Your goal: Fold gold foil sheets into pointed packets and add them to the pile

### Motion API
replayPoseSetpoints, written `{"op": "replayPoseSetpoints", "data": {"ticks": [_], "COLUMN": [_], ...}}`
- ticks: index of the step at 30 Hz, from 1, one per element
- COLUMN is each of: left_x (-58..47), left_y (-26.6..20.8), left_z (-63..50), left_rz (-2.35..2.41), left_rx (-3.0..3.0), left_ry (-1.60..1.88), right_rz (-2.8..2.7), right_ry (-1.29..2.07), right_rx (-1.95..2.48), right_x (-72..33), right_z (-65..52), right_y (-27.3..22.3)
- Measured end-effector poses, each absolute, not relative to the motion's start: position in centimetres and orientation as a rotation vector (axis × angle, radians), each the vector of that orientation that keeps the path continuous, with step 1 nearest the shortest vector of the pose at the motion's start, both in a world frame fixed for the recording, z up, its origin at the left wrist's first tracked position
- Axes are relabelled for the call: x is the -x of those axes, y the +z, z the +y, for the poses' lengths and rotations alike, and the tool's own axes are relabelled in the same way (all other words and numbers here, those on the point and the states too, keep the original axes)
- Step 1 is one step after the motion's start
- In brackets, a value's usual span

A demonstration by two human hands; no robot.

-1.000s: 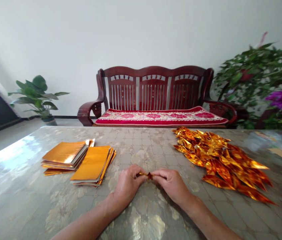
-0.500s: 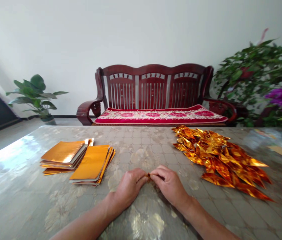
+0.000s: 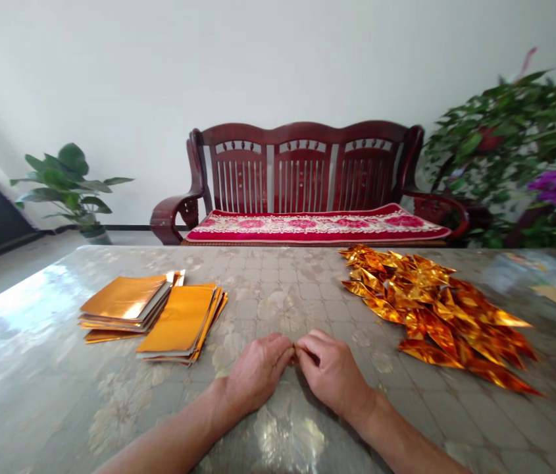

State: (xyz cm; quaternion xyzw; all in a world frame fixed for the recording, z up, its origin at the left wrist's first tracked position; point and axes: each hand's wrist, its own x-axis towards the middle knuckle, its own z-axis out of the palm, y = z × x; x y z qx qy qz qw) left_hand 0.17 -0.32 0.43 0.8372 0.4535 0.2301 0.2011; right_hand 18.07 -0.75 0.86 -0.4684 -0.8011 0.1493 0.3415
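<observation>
My left hand [image 3: 262, 370] and my right hand [image 3: 329, 368] meet over the near middle of the table, thumbs and fingertips pinched together. Between them is a small piece of gold foil paper [image 3: 294, 353], mostly hidden by the fingers; only a sliver shows. To the left lie two stacks of flat gold foil paper, a farther stack [image 3: 124, 297] and a nearer stack [image 3: 179, 319] that overlaps its edge. On the right is a loose heap of folded gold foil pieces [image 3: 435, 309], pointed at their ends and shiny.
The table [image 3: 278, 289] has a glossy patterned cover. Beyond it stands a dark red wooden bench [image 3: 302, 178] with a red floral cushion [image 3: 317, 227]. Clear plastic wrapping [image 3: 514, 268] lies at the right back. Potted plants [image 3: 73, 184] stand on both sides.
The fingers of both hands have closed further over the foil paper, so less of it shows. My right hand has curled more. The stacks and heap look the same.
</observation>
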Motion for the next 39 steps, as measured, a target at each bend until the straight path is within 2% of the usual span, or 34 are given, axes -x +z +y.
{"op": "replayPoseSetpoints", "data": {"ticks": [13,28,39], "left_x": [-0.9,-1.2,0.2], "left_y": [0.3,0.0,-0.4], "left_z": [-0.4,-0.9,1.4], "left_rz": [1.386,1.436,1.36], "left_rx": [-2.223,-2.441,-2.141], "left_ry": [0.653,0.576,0.917], "right_rz": [-2.08,-1.997,-1.933], "right_ry": [0.272,0.176,0.508], "right_rx": [1.263,1.193,1.165], "right_x": [-17.2,-16.8,-18.2], "right_z": [-1.0,-1.2,0.4], "right_y": [0.9,0.8,0.1]}}
